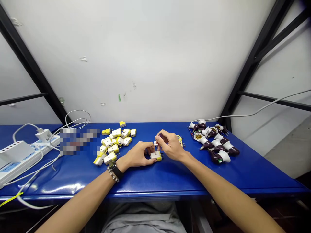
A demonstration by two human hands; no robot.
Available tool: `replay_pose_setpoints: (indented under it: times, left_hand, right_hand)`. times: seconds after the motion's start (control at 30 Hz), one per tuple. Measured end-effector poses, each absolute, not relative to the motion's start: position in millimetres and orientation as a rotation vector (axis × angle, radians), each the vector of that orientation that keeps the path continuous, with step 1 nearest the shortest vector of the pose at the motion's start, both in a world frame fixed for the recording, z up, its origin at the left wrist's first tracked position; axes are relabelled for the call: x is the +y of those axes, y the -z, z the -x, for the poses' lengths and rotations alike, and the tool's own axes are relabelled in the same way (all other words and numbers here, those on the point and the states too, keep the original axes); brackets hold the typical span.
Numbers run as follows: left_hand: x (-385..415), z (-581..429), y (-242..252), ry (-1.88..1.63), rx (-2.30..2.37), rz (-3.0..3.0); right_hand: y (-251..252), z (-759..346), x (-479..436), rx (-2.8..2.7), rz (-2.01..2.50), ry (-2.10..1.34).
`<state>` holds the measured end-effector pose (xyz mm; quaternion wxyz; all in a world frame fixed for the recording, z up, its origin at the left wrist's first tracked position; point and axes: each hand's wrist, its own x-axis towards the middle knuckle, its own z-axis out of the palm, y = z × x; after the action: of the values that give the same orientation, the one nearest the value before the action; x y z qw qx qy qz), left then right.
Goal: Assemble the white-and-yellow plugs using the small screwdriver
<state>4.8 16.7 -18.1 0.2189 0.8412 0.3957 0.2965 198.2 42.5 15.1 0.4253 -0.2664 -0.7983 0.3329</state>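
Note:
On the blue table, my left hand (139,154) grips a white-and-yellow electrical plug (153,156) lying flat, its metal pins facing right. My right hand (171,145) is closed around the dark handle of a screwdriver (164,137), whose thin shaft points down to the middle of the plug's top face. Behind my right hand, part of another yellow plug piece (179,138) shows, mostly covered. A heap of similar white-and-yellow plugs (113,148) lies left of my left hand. The left wrist wears a watch and a beaded bracelet.
Several dark-and-white lamp holders (213,142) are piled at the right. On the left are a power strip (40,145), a white adapter (16,153), loose white cables (31,174) and a blurred-out item (77,141). A white wall (155,64) and black frame bars (252,61) bound the table.

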Motion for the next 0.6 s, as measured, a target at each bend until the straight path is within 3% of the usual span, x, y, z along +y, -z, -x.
replay_pose_setpoints:
  times: [0.23,0.6]
  left_hand:
    - [18.0,-10.5,17.3,-1.031,0.997,-2.218]
    - [21.1,-10.6,18.6,-0.936,1.038,-2.167]
  right_hand:
    - [-19.9,-198.6,42.6,-2.093,0.616,-0.923]
    - [-18.7,-194.7,40.6,-1.912,0.692,-0.681]
